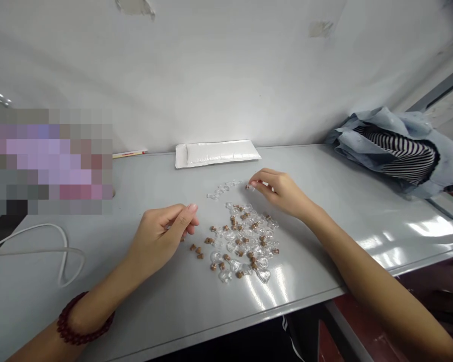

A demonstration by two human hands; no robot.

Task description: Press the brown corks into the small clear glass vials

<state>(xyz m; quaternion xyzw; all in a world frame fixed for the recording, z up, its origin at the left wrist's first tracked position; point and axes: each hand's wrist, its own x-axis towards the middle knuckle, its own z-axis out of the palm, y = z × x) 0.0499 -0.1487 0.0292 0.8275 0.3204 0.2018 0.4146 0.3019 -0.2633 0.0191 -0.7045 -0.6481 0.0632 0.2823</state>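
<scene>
A scuffed white wall (211, 75) rose beyond a long pale grey table (166, 317), well ahead of both hands. Far ahead and to the right of the right hand (281, 192), a crumpled blue jacket (394, 146) with a black-and-white striped lining lay on the table. Straight ahead of that hand, near the wall, lay a white padded envelope (217, 154). Well to the left of the left hand (160, 236), a white cable (62, 251) curved across the table, beside a pixelated patch (49, 161) that hid whatever was there. A thin red-and-yellow pencil (130, 154) poked out from the patch towards the envelope.

Between the hands, and nearer the right one, lay a loose heap of small clear heart-shaped glass bottles (245, 246) mixed with brown cork stoppers (241, 236). A short line of clear bottles (222, 189) lay apart from the heap, just left of the right fingertips. The right hand was grasping a tiny corked bottle (250, 187) between thumb and forefinger, just above the table. The left hand hung over the table, relaxed and half-curled, with its fingertips drawn together. I could not tell whether those fingers hid anything. Three loose corks (196, 250) lay just beyond its fingertips. A dark red beaded bracelet (85, 319) circled the left wrist.
</scene>
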